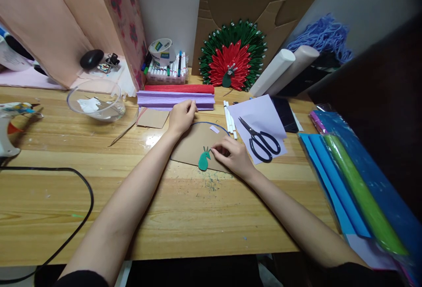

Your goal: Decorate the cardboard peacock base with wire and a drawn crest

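Observation:
A green bird-shaped cutout [203, 160] lies at the front edge of a cardboard piece [194, 144] with a rounded, blue-lined top. Thin dark strips stand up from the bird's head. My right hand [232, 155] rests over the cardboard's right side, thumb and forefinger pinched beside the head on what looks like a small dark strip. On the cardboard's upper left, my left hand [182, 118] is closed with its fingers curled; what it holds, if anything, is hidden. A small lilac paper scrap [214, 129] lies on the cardboard between my hands.
Black-handled scissors [260, 139] lie on lilac paper [272, 113] beside white markers [230, 120]. Behind are crepe paper rolls [174, 99] and a red-and-green peacock craft [232, 56]. A plastic bowl [95, 100], a glue gun [8, 133] and a black cable [87, 186] are at left.

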`<state>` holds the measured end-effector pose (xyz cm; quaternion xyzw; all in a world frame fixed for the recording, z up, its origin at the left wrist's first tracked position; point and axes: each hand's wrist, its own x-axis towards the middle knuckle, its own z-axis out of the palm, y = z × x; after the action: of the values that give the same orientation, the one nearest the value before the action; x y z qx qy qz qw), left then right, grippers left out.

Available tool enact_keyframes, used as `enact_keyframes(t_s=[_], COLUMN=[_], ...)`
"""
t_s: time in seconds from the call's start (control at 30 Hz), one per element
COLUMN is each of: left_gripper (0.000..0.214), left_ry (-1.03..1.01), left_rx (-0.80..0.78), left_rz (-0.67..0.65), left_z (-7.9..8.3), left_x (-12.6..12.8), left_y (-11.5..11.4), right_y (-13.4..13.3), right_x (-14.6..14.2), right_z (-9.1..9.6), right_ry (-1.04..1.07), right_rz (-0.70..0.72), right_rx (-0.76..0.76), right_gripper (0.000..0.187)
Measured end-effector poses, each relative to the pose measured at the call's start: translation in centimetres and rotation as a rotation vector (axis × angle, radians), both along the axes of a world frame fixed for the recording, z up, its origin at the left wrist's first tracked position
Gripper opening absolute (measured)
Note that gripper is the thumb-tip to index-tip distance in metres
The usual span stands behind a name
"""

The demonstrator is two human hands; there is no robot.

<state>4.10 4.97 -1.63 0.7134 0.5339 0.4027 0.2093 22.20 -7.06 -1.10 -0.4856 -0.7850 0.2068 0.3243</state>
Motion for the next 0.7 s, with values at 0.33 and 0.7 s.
enact_keyframes(t_s=[0.33,0.7], left_gripper=[0.02,0.017], left_ry=[0.13,0.285], left_rx=[-0.144,0.054], left_rz=[-0.597,-0.628], left_z=[0.7,0.8], left_x=[0.5,2.2], left_y=[-1.2,-1.5], right_y=[1.1,1.5], right_x=[1.2,2.1], right_z=[-0.3,-0.3], right_ry=[0.106,0.227], right_rz=[-0.183,-0.314], right_rx=[-0.013,-0.02], right_gripper=[0.006,0.008])
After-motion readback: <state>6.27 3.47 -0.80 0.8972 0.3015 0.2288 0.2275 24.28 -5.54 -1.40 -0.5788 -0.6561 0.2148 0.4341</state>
